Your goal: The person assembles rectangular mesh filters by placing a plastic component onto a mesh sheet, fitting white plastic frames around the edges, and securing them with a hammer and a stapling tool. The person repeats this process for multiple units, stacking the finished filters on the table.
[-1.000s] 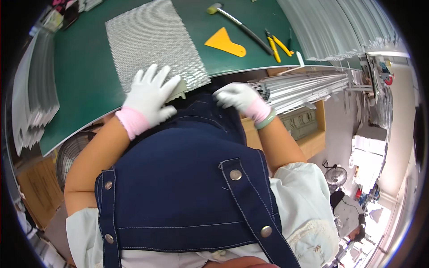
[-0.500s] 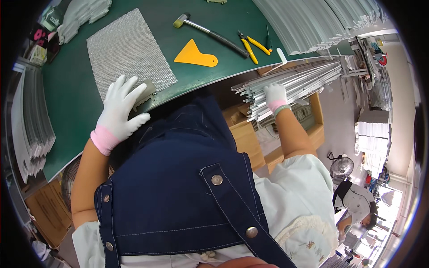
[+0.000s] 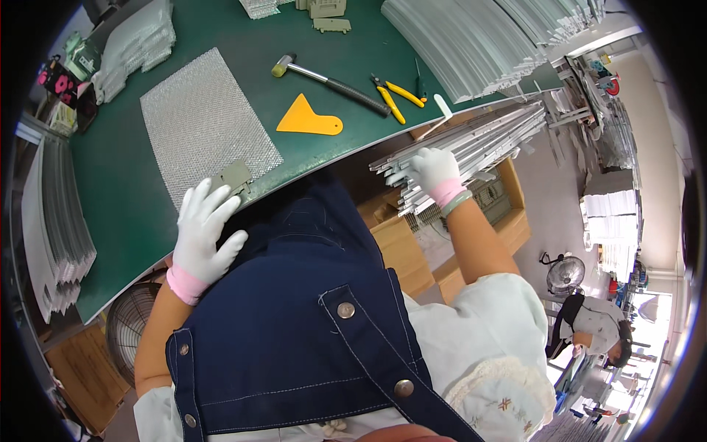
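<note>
Right hand (image 3: 433, 168) on metal strips (image 3: 479, 140)

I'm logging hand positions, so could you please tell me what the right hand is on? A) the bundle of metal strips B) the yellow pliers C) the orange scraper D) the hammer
A: the right hand lies on the metal strips beside the table, while the hammer, scraper and pliers lie untouched on top.

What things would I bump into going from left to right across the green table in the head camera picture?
Silver mesh sheet → small grey piece → orange scraper → hammer → yellow pliers → stack of long silver strips.
</note>
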A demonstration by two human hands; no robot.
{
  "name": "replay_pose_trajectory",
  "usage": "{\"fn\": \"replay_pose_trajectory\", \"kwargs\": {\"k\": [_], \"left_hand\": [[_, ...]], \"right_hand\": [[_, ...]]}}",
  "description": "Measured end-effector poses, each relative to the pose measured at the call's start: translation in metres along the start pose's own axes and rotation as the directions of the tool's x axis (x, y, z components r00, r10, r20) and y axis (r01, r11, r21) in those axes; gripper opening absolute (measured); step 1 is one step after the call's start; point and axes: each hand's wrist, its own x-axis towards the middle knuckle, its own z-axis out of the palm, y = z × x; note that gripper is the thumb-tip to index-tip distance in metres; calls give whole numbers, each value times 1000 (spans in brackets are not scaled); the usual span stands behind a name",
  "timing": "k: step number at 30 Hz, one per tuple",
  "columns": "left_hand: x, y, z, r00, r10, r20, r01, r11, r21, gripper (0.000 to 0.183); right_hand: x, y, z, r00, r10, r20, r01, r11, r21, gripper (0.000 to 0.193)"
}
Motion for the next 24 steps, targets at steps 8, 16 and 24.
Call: {"fn": "replay_pose_trajectory", "kwargs": {"k": [8, 16, 24], "left_hand": [[57, 65, 49, 994, 52, 94, 65, 403, -913, 52], [55, 61, 21, 923, -385, -5, -42, -88, -995, 44], [-52, 5, -89, 709, -681, -186, -5, 258, -966, 41]], "right_hand": [[19, -185, -196, 853, -290, -435, 483, 756, 443, 24], [10, -187, -156, 669, -102, -736, 742, 150, 654, 33], [-22, -178, -95, 963, 270, 23, 208, -789, 578, 74]]}}
